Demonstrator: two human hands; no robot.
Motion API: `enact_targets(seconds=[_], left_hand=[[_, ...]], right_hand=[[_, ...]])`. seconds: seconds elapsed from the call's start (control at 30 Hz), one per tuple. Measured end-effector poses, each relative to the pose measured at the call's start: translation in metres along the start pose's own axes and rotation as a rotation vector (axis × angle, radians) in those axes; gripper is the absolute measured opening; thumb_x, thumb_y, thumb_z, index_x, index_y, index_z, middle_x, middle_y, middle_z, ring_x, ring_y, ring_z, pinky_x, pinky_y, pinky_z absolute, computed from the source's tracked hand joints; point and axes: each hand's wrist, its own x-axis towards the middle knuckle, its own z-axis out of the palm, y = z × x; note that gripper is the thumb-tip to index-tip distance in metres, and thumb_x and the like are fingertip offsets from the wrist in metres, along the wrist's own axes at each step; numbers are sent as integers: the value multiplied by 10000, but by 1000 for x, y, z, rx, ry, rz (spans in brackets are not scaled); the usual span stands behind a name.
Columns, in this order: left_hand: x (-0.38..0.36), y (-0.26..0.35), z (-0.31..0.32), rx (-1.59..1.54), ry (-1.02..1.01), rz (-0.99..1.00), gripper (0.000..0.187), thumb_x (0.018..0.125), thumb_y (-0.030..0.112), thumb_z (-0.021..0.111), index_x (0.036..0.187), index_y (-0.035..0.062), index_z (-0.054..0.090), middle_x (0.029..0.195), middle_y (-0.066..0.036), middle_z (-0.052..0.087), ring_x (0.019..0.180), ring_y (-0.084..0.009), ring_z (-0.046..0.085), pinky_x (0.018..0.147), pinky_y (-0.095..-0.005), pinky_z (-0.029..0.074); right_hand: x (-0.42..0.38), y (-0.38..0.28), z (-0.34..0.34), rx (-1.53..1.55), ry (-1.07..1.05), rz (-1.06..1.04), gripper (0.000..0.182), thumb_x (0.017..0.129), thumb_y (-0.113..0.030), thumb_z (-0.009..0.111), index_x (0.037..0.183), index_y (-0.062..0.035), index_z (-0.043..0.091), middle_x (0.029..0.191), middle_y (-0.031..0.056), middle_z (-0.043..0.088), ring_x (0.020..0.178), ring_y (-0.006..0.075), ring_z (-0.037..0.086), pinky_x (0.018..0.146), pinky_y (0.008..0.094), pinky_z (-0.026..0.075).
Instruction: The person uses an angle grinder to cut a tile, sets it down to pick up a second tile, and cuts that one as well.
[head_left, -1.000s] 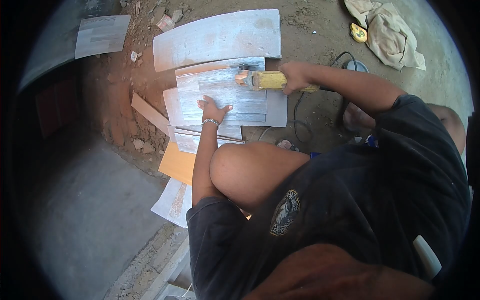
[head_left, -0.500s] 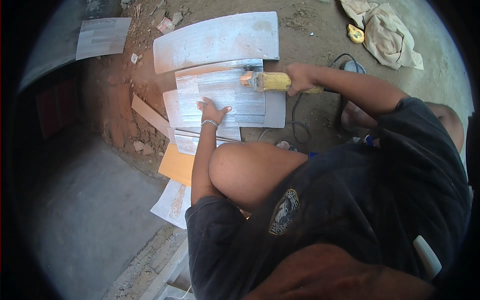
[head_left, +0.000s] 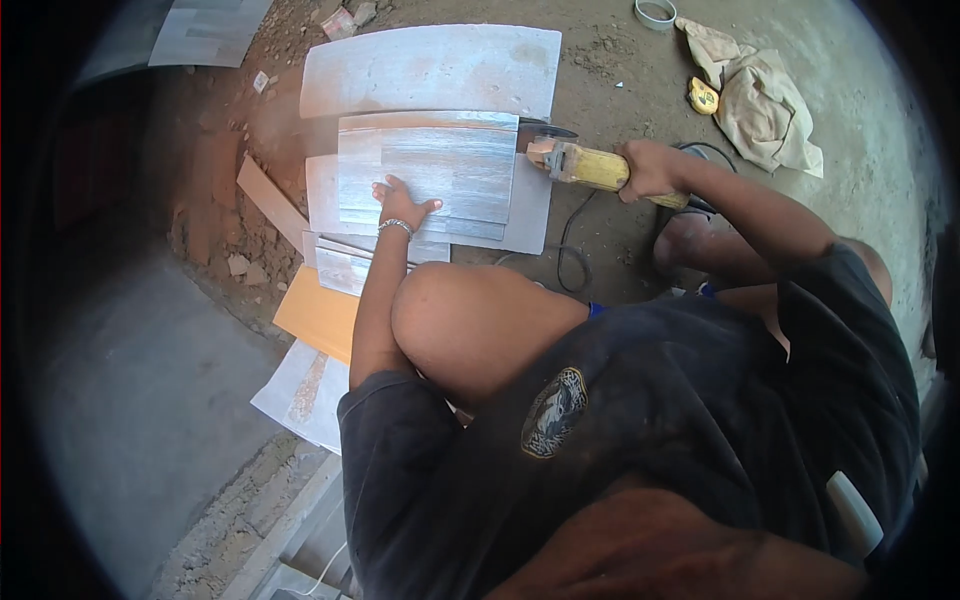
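My left hand point(head_left: 405, 208) lies with its fingers spread on a grey wood-patterned tile point(head_left: 450, 165), near its lower left part. A bracelet circles that wrist. My right hand point(head_left: 655, 170) is wrapped round the yellow body of an angle grinder point(head_left: 592, 167). The grinder's dark disc point(head_left: 550, 130) sits just past the tile's upper right corner. Along the tile's top edge runs a thin strip point(head_left: 430, 119). Beneath the tile lies a larger pale slab point(head_left: 530, 215), and another pale slab point(head_left: 440, 70) rests beyond it.
A black cable point(head_left: 563, 250) curls on the dirt near my leg. At the upper right are a yellow tape measure point(head_left: 703, 96), a beige cloth point(head_left: 770, 110) and a roll of tape point(head_left: 655, 13). An orange-tan board point(head_left: 318, 312) and offcuts lie left of my knee. Rubble and bricks lie at far left.
The grinder has moved right, from over the tile's upper right part to beyond its edge. My left hand stays on the tile. The whole view has shifted slightly.
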Motion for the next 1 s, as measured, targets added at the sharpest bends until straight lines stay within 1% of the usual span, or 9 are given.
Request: enact_targets(seconds=[0.27, 0.4, 0.47, 0.5, 0.57, 0.6, 0.7, 0.8, 1.0], left_hand=[[-22, -3, 11, -118, 208, 24, 1324, 686, 469, 911, 1567, -109, 110, 1580, -459, 42, 1514, -551, 70, 1250, -453, 194], [-39, -7, 30, -389, 460, 68, 996, 763, 353, 882, 1480, -119, 377, 1511, -371, 395, 1442, -408, 408, 1189, -410, 347], [-56, 4, 16, -815, 329, -36, 815, 828, 307, 847, 1419, -109, 471, 1394, -266, 582, 1297, -291, 587, 1098, -366, 453], [-44, 6, 14, -824, 344, -37, 815, 828, 307, 847, 1419, -109, 471, 1394, -266, 582, 1297, -291, 587, 1098, -366, 453], [-27, 5, 21, -1274, 373, 110, 706, 909, 283, 785, 1422, -88, 473, 1312, -167, 645, 1185, -206, 643, 1023, -324, 503], [-16, 5, 22, -1274, 376, 99, 706, 909, 283, 785, 1422, -88, 473, 1312, -167, 645, 1185, -206, 643, 1023, -324, 503], [23, 7, -8, -1884, 263, 376, 490, 1001, 225, 668, 1373, -49, 504, 1215, -119, 676, 1077, -204, 676, 971, -336, 534], [51, -15, -25, -1914, 313, 255, 424, 991, 220, 680, 1296, -40, 542, 1207, -121, 676, 1069, -204, 677, 971, -339, 534], [65, -34, -14, -1973, 362, 239, 291, 944, 182, 745, 1155, 15, 634, 1066, -77, 720, 912, -130, 680, 794, -259, 532]], right_hand=[[61, -68, -41, 58, -54, -49, 525, 682, -308, 776, 1076, 27, 681, 922, 183, 733, 876, 289, 707, 811, 387, 544], [145, -108, -36, 201, 25, -250, 598, 678, -344, 776, 1107, 58, 661, 971, 203, 718, 904, 301, 689, 843, 371, 529], [183, -134, -28, 115, 100, -304, 622, 668, -356, 778, 1107, 67, 658, 995, 210, 716, 919, 313, 687, 850, 378, 528], [202, -147, -26, 102, 101, -314, 622, 668, -356, 778, 1107, 67, 658, 995, 210, 716, 919, 313, 687, 850, 378, 528], [239, -170, -12, 116, 41, -302, 653, 661, -372, 782, 1131, 64, 658, 1019, 235, 715, 949, 338, 693, 870, 387, 529], [256, -181, -2, 117, 32, -306, 653, 661, -372, 782, 1131, 64, 658, 1019, 235, 715, 949, 338, 693, 870, 387, 529], [299, -212, 20, 83, 57, -410, 678, 657, -388, 785, 1149, 62, 658, 1040, 267, 708, 991, 369, 693, 883, 404, 533], [316, -243, 33, 83, 75, -445, 688, 674, -395, 824, 1142, 81, 655, 1037, 247, 719, 968, 325, 700, 872, 384, 531], [338, -246, 44, -20, 57, -380, 759, 675, -472, 812, 1118, 121, 644, 1078, 311, 690, 1016, 380, 687, 888, 404, 529]])
